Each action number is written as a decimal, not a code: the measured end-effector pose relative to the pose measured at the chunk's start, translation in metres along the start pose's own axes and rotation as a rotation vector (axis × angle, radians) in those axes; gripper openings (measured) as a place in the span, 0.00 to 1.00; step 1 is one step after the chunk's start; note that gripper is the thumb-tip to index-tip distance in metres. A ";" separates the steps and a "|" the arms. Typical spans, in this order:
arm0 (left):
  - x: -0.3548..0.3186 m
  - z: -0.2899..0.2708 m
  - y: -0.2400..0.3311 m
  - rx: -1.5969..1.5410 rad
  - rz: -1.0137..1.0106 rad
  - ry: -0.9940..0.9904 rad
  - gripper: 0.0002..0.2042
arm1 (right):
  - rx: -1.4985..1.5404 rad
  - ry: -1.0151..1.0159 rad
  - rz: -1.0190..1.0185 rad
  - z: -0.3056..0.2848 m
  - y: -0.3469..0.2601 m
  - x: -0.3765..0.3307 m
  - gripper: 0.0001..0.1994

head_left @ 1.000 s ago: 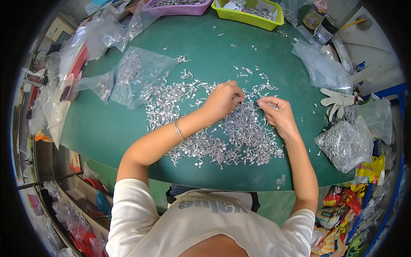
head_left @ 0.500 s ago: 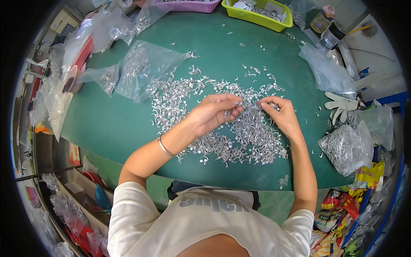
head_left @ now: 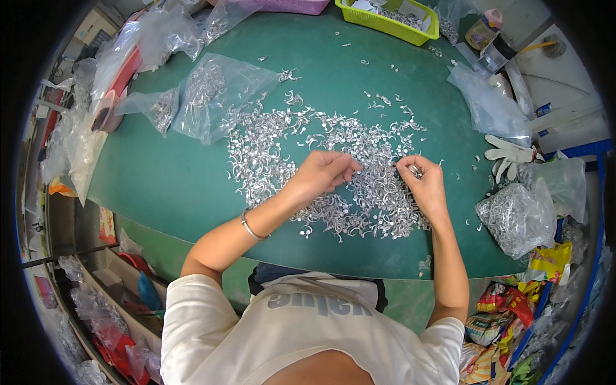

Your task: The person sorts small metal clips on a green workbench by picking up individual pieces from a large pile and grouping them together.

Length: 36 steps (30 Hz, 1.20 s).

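Lime-green basket (head_left: 385, 27), clear bag (head_left: 516, 221) hold silvery pieces (head_left: 407, 19); loose pile (head_left: 260, 151) beneath hands (head_left: 324, 174).

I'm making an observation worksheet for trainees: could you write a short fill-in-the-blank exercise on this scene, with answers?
1. The table under the small silvery pieces is coloured ____.
2. A bangle sits on the person's ____ forearm.
3. Of the left hand and the right hand, the ____ one is nearer the glove.
4. The glove is mostly ____ in colour.

Missing words: green; left; right; white.
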<state>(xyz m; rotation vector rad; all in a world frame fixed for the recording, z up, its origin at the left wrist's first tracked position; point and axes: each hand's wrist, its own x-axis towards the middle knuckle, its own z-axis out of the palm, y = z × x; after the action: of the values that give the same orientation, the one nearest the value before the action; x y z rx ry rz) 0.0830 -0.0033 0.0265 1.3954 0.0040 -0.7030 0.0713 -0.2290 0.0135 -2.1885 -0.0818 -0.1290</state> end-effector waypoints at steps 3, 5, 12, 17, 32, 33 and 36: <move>0.012 0.002 -0.003 0.128 0.200 -0.005 0.11 | -0.174 -0.029 0.071 0.002 -0.013 -0.002 0.09; 0.026 0.003 -0.015 0.408 0.478 0.139 0.08 | -0.370 -0.081 0.056 0.010 -0.020 -0.003 0.09; 0.029 0.016 -0.020 0.940 0.557 0.349 0.07 | 0.166 -0.054 -0.156 -0.004 -0.004 0.007 0.06; 0.034 0.013 -0.029 0.923 0.609 0.308 0.07 | 0.926 -0.146 0.319 -0.017 0.002 0.010 0.04; 0.014 -0.006 -0.002 -0.545 0.043 -0.206 0.09 | 1.621 -0.292 0.534 -0.016 0.006 0.015 0.04; 0.013 -0.005 -0.001 -0.587 0.043 -0.206 0.09 | 1.373 -0.285 0.522 -0.015 0.004 0.014 0.05; 0.010 -0.002 0.003 -0.615 0.063 -0.180 0.10 | 0.589 -0.182 0.306 -0.007 0.001 0.014 0.06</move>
<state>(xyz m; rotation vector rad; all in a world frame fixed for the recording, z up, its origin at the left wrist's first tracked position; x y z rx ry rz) 0.0932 -0.0064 0.0242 0.7397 0.0314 -0.6967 0.0849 -0.2346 0.0186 -1.5947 0.1028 0.2411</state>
